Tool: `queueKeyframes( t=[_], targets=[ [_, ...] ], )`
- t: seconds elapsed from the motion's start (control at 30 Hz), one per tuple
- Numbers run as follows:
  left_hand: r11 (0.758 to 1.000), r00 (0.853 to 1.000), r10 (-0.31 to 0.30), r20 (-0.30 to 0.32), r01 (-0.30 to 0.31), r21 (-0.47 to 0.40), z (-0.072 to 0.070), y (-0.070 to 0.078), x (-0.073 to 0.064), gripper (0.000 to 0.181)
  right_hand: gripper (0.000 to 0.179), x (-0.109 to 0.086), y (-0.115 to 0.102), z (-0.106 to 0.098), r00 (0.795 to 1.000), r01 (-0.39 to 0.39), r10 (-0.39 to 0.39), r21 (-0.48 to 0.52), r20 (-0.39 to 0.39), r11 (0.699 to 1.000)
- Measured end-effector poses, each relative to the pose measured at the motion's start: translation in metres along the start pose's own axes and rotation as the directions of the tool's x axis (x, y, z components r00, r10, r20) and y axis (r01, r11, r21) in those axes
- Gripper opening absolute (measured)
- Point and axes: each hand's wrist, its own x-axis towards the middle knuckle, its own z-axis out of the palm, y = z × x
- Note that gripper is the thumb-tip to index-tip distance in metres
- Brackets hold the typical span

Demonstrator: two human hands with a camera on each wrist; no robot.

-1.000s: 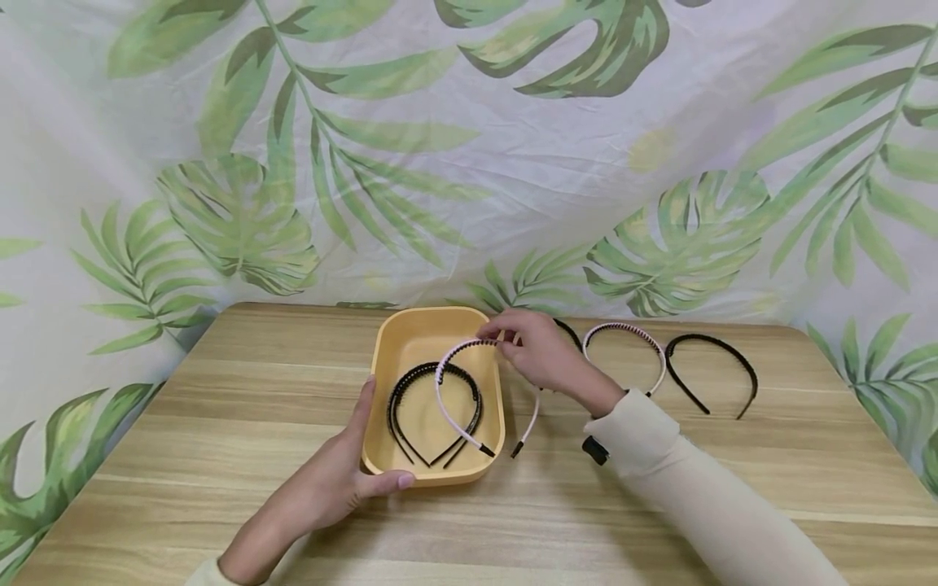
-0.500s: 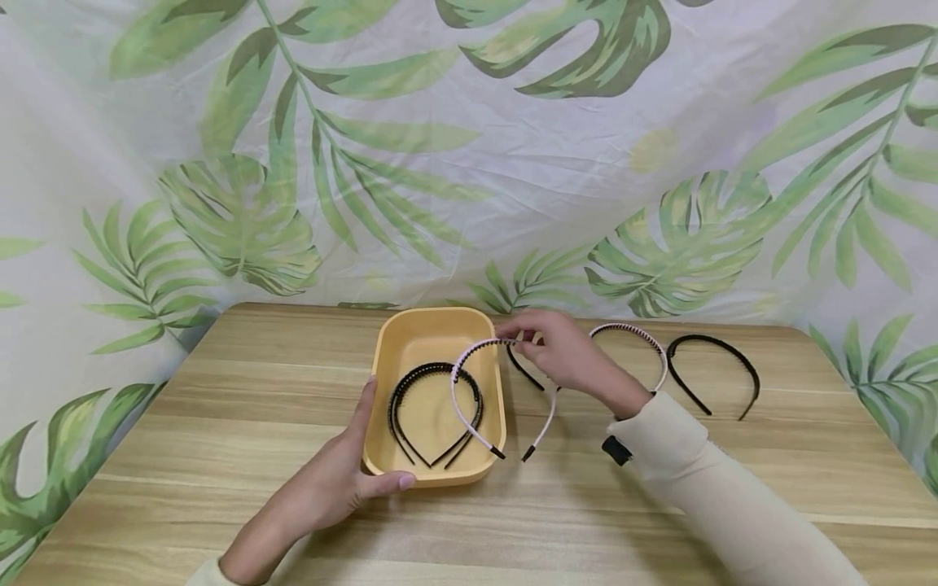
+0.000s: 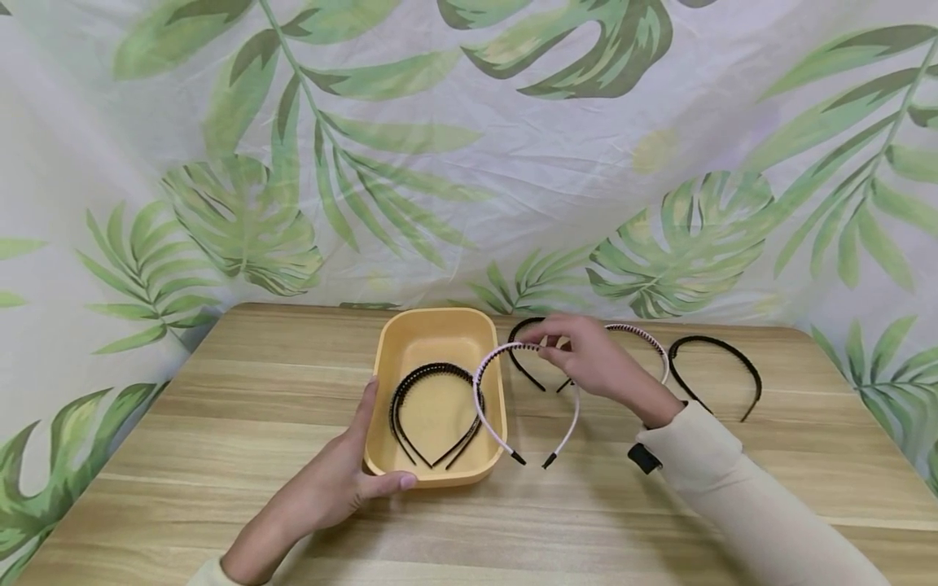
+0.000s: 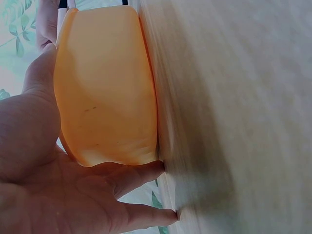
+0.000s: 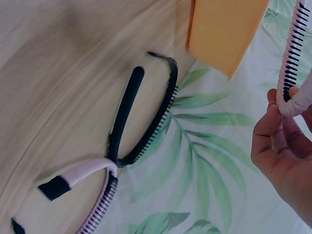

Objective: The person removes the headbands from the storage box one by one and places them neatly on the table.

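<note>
My left hand [image 3: 330,480] lies against the near left corner of a yellow plastic box [image 3: 377,407], thumb along the front rim. In the left wrist view its straight fingers touch the box wall [image 4: 105,87] and the tabletop. Two black toothed headbands [image 3: 396,399] lie overlapping inside the box. My right hand [image 3: 593,354] pinches the top of a pale pink headband [image 3: 479,399] with dark teeth. This headband hangs tips down, its left arm overlapping the box's right rim in the head view. The right wrist view shows fingers and thumb on its band [image 5: 285,63].
Right of the box a black headband [image 3: 516,366], partly behind my right hand, lies on the wooden table [image 3: 256,391]. Beyond it are another pink headband [image 3: 663,358] and a black one [image 3: 740,366]. A leaf-print cloth [image 3: 440,203] hangs behind the table.
My right hand has moved right with the pink headband, from over the box to its right edge. More of the black headband behind it now shows. My left hand and the box stay put.
</note>
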Motion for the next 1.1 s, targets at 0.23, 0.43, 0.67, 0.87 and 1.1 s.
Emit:
queueKeyframes(
  t=[0.23, 0.43, 0.67, 0.87, 1.1],
  targets=[
    [1.000, 1.000, 0.006, 0.000, -0.006, -0.001, 0.000, 0.000, 0.000, 0.136, 0.026, -0.009, 0.008, -0.008, 1.000, -0.008, 0.008, -0.006, -0.018, 1.000],
    [1.000, 1.000, 0.002, -0.003, -0.002, -0.006, -0.001, 0.000, 0.000, 0.135, 0.026, -0.017, 0.015, -0.016, 0.998, -0.056, 0.055, -0.014, -0.026, 0.998],
    [1.000, 1.000, 0.001, 0.002, -0.001, -0.012, -0.001, 0.001, 0.000, 0.135, 0.027, -0.024, 0.023, -0.020, 0.996, -0.093, 0.093, -0.006, -0.013, 0.996],
    [1.000, 1.000, 0.002, 0.008, -0.002, -0.017, -0.001, 0.001, 0.000, 0.135, 0.026, -0.028, 0.030, -0.020, 0.993, -0.113, 0.113, -0.029, -0.023, 0.993],
    [1.000, 1.000, 0.004, 0.004, -0.003, -0.015, 0.000, 0.001, 0.000, 0.135, 0.024, -0.029, 0.035, -0.017, 0.993, -0.116, 0.114, -0.081, -0.031, 0.990]
  ],
)
